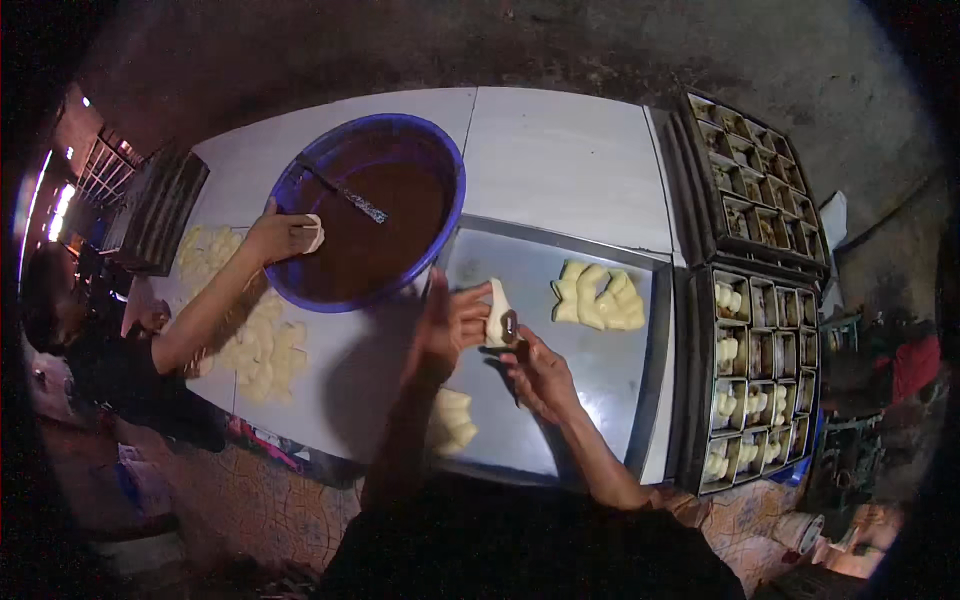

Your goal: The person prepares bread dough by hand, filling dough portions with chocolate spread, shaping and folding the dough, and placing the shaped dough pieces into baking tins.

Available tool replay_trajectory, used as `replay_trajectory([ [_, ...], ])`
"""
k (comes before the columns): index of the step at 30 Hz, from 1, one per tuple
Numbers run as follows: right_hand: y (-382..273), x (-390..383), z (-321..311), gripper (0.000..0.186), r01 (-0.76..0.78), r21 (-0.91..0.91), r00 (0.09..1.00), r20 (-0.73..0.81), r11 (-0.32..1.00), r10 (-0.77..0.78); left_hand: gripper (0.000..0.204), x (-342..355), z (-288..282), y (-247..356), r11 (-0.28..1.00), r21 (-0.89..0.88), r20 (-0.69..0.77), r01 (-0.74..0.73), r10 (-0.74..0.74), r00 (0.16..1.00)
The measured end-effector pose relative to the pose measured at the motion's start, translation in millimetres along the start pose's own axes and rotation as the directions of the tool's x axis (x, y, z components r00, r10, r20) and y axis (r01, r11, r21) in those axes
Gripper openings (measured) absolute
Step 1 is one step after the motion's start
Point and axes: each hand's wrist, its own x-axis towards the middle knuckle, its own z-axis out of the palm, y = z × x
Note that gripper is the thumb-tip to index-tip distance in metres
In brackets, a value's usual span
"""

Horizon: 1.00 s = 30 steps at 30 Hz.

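Over a metal tray [600, 400], my left hand [445, 325] holds a flat pale piece of dough [496, 302] across its fingers. A dab of glossy brown filling [510, 326] lies on the dough. The fingers of my right hand [543, 376] are bent at the lower end of that piece, beside the filling. On the tray, overlapping dough pieces [600, 297] form a cluster at the far right. Another small group of dough pieces [453, 420] lies near my left forearm, which partly hides it.
A blue basin [455, 205] of brown filling holds a dark-handled utensil [345, 193]. From the left, another person's hand [280, 236] holds dough over it. More dough [265, 345] covers the table's left side. Compartmented metal moulds [755, 175] stand at the right, the nearer mould [765, 300] partly filled with dough.
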Motion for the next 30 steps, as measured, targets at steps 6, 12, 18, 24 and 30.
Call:
replay_trajectory([
  [6,9,-30,0,0.017,0.160,-0.478,0.968,-0.095,0.864,-0.232,0.043,-61,21,-80,0.969,-0.240,-0.279,-0.061,-0.009,0.960],
  [12,-9,-69,9,0.022,0.544,-0.835,0.759,0.447,0.083,-0.473,0.034,-89,13,-105,0.823,0.513,-0.029,-0.245,0.303,0.953],
  [18,-22,-90,28,0.015,0.520,-0.720,0.843,0.343,0.461,-0.415,0.012,-100,10,-127,0.934,0.227,0.016,-0.277,0.281,0.960],
  [24,-2,-98,7,0.015,0.356,-0.861,0.905,0.221,0.364,-0.365,0.024,-104,17,-149,0.986,0.087,-0.126,-0.141,0.151,0.980],
  [30,2,-89,-50,0.050,0.142,-0.842,0.983,0.182,0.521,0.026,0.041,-101,11,-160,0.921,0.231,0.084,-0.312,0.301,0.950],
])
